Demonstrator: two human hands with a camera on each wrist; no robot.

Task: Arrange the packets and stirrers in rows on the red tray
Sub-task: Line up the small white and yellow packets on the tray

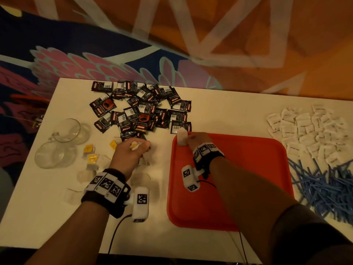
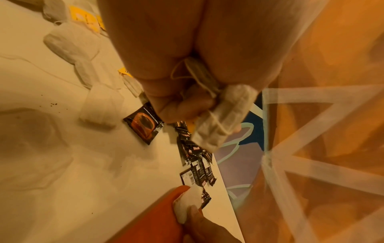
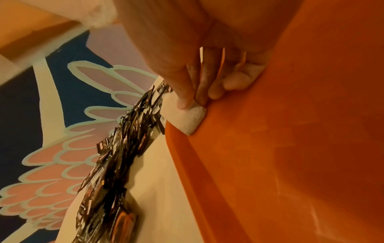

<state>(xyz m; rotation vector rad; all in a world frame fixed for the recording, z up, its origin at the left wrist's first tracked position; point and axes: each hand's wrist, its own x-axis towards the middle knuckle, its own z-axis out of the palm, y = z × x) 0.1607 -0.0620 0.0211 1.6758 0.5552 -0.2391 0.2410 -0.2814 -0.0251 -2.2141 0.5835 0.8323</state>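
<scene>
R hand point(image 1: 198, 140) pinched a white bag point(image 1: 182, 137) at the red tray's point(image 1: 248, 150) upper-left corner, starting row 1. L hand point(image 1: 129, 150) was clenched on prob. several tea bags point(image 2: 220, 121) mid-frame over the table. Next: press it flat, release, feed another alongside.

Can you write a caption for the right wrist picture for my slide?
Right hand sets a white tea bag at the corner of the red tray, beside black coffee packets.

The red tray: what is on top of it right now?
Only one white tea bag, held by the right hand at the red tray's far-left corner. The forearm covers part of the tray floor.
</scene>
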